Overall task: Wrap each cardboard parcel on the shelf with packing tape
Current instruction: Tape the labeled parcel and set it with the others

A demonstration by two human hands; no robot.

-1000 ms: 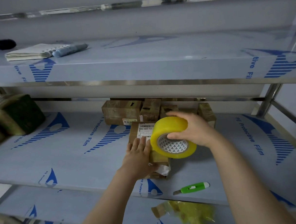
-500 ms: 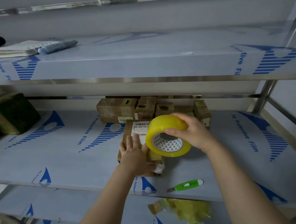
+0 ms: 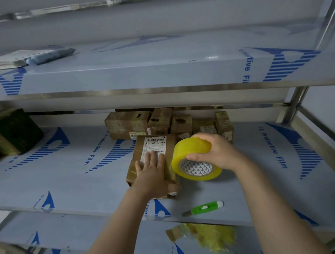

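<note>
Parcel (image 3: 153, 159) sat on the middle shelf (image 3: 71, 185), near its front edge, label up, in front of a row of other parcels (image 3: 162, 122) against the back. My left hand (image 3: 153, 170) lay flat on top of it, fingers straight and pressed together, pinning it down. My right hand (image 3: 214, 153) gripped the yellow tape roll (image 3: 194, 160), fingers curled over the outer face and thumb at the core edge; roll sat just beside the parcel's right side, tilted. Couldn't tell whether a strip was already stuck to the box. Judged this as mid-wrap on this one parcel: hold with left, feed tape with right. Next move would need the roll carried around the box under tension while the left hand kept it from sliding, then a cut. Green cutter (image 3: 205, 208) lay on the shelf front, near my right forearm, untouched. Crumpled yellow tape scrap (image 3: 210, 237) sat on the shelf below.
</note>
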